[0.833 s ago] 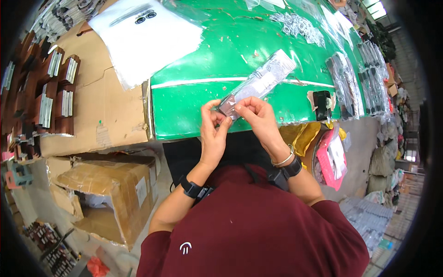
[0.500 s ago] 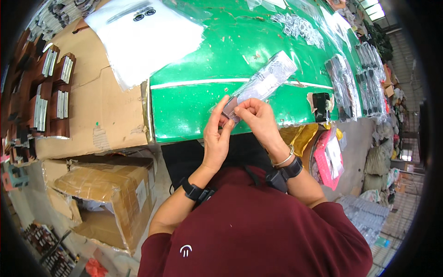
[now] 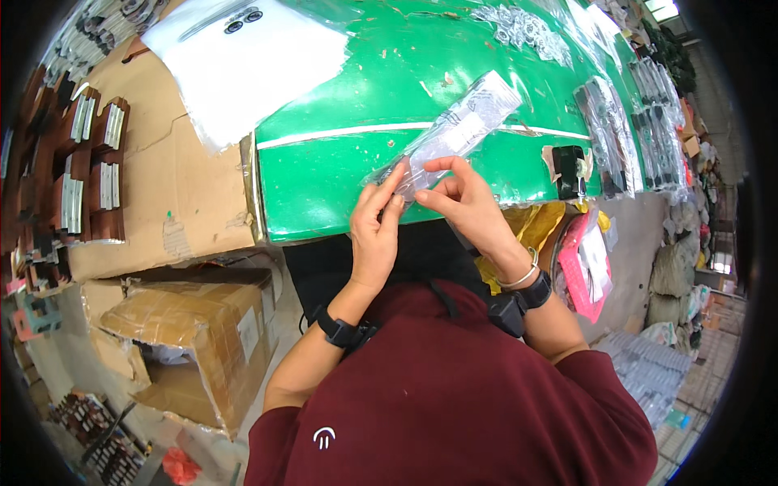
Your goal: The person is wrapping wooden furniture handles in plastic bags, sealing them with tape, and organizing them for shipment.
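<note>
A long clear plastic bag [image 3: 463, 128] slants across the front of the green tabletop [image 3: 316, 174], with a pale sheet and dark printed marks showing through it. Its near end is pinched between the fingers and thumb of my left hand [image 3: 375, 235]. My right hand [image 3: 474, 212] hovers just right of that end, its thumb and forefinger apart. Whether the right thumb tip touches the film is hard to make out. A darker piece shows inside the bag by my left fingertips, partly hidden by them.
A black phone-like object [image 3: 570, 172] lies at the table's right front edge, beside packed clear bags [image 3: 606, 134]. White plastic sheets [image 3: 251, 73] cover the far left. An open cardboard box [image 3: 190, 348] stands below left; a pink basket [image 3: 577, 271] sits below right.
My right hand has drawn back to the right, its thumb and forefinger spreading from a pinch. The left hand keeps its hold on the bag. The whole view has shifted slightly.
</note>
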The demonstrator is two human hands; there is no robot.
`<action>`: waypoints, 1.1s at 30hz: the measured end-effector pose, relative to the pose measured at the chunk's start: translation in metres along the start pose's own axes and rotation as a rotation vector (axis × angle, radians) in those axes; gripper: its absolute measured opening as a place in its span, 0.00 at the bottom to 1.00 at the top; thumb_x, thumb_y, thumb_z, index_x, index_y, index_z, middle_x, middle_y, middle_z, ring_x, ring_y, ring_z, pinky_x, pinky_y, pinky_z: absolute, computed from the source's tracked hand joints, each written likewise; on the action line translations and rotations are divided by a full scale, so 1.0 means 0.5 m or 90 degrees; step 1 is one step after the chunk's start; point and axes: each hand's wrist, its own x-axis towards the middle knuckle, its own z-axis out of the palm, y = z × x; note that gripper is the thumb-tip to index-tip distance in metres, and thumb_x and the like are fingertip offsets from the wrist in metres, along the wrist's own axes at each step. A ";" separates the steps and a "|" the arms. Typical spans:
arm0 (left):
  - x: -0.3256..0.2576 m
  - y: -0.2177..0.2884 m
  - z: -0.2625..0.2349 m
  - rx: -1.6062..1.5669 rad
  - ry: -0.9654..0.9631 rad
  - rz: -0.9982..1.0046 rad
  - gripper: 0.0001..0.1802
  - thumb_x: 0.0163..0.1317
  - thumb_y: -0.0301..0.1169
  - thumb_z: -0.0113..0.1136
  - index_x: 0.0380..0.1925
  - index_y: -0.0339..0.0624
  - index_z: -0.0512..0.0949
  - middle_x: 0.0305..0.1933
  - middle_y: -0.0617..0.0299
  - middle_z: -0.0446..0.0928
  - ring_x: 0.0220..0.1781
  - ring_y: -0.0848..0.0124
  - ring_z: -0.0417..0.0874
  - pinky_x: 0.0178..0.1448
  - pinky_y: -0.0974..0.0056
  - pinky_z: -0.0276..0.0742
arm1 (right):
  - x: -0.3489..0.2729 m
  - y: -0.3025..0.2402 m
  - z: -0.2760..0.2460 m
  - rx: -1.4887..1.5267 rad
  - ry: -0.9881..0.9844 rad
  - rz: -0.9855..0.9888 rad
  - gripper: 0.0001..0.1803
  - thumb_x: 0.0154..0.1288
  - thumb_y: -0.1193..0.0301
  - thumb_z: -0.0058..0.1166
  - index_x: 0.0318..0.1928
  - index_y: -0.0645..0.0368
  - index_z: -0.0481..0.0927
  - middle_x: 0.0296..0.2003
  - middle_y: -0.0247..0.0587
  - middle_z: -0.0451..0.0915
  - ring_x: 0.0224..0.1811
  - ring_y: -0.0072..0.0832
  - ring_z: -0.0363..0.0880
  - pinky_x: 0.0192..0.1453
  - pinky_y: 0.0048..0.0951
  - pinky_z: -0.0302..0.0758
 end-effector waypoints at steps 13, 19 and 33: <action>-0.006 0.009 -0.014 -0.052 -0.034 -0.082 0.23 0.76 0.26 0.52 0.69 0.47 0.76 0.69 0.63 0.74 0.62 0.75 0.76 0.60 0.69 0.78 | 0.005 0.125 0.022 -0.053 0.095 -0.155 0.11 0.63 0.74 0.69 0.35 0.58 0.75 0.28 0.29 0.78 0.30 0.17 0.72 0.37 0.21 0.67; 0.002 0.015 -0.016 -0.039 -0.027 -0.089 0.23 0.75 0.24 0.53 0.68 0.47 0.77 0.55 0.64 0.76 0.54 0.78 0.77 0.56 0.71 0.79 | 0.031 0.144 0.045 -0.201 0.240 -0.358 0.13 0.57 0.73 0.71 0.30 0.57 0.76 0.26 0.35 0.76 0.30 0.32 0.73 0.40 0.34 0.67; 0.006 0.047 -0.046 0.248 -0.066 -0.005 0.24 0.73 0.28 0.56 0.69 0.41 0.75 0.68 0.55 0.75 0.63 0.67 0.76 0.66 0.63 0.73 | 0.026 0.148 -0.004 -0.306 0.185 -0.474 0.09 0.56 0.69 0.68 0.35 0.49 0.78 0.25 0.28 0.75 0.33 0.31 0.75 0.42 0.36 0.64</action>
